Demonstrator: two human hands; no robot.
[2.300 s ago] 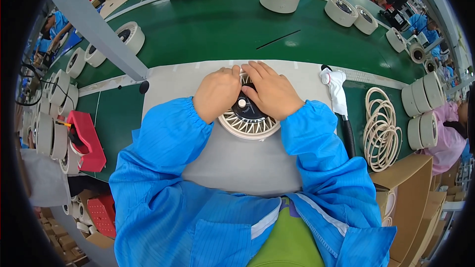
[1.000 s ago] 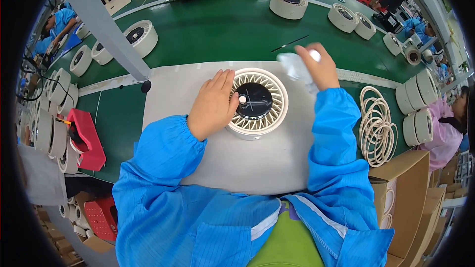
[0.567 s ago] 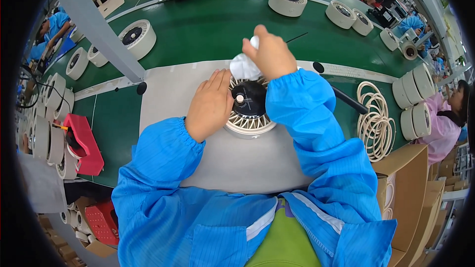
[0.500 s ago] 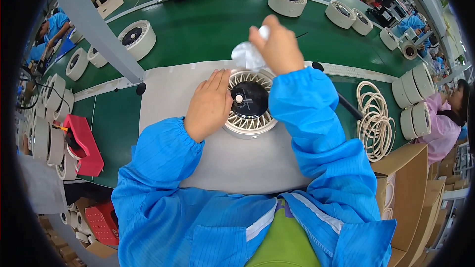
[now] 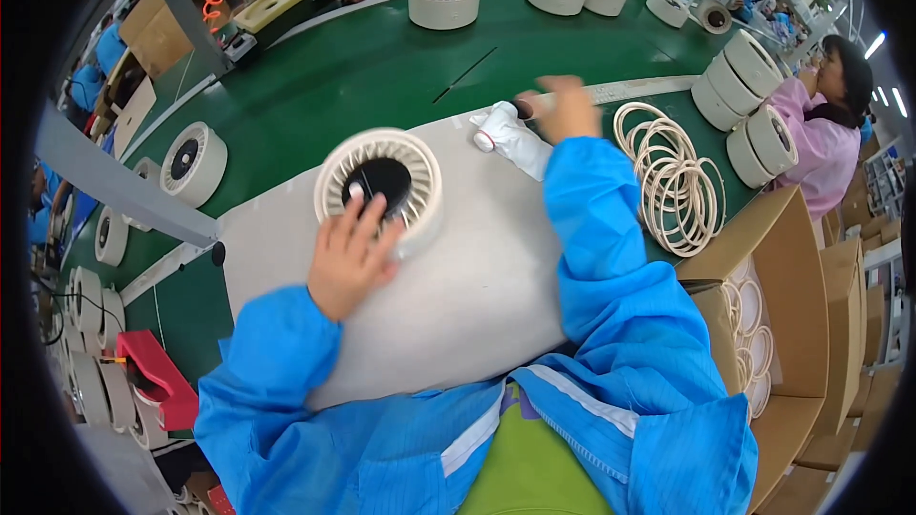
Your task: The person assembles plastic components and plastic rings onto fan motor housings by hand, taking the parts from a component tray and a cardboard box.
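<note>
A round cream fan-like unit [image 5: 426,160] with a ribbed ring and a black centre sits on the grey mat [image 5: 468,296], smeared by motion. My left hand [image 5: 351,262] reaches over its near rim. Its fingers are spread and stretched onto the black centre. To the right, at the mat's far edge, lies a crumpled white cloth [image 5: 520,145]. A small round piece with a red ring shows at its left end. Just beyond the cloth is my right hand [image 5: 570,110], blurred. A dark-tipped piece shows beside its fingers, and I cannot make out whether it is held.
Coiled cream rings [image 5: 673,181] lie right of the mat, above an open cardboard box [image 5: 792,324]. Similar units [image 5: 444,5] stand along the green belt [image 5: 372,67]. A grey post [image 5: 124,181] and a red holder [image 5: 167,381] are at the left. Co-workers sit beyond.
My right hand has come down to the right, and the cloth it held now lies on the mat's far edge. The unit has shifted left with my left hand. The whole view has turned.
</note>
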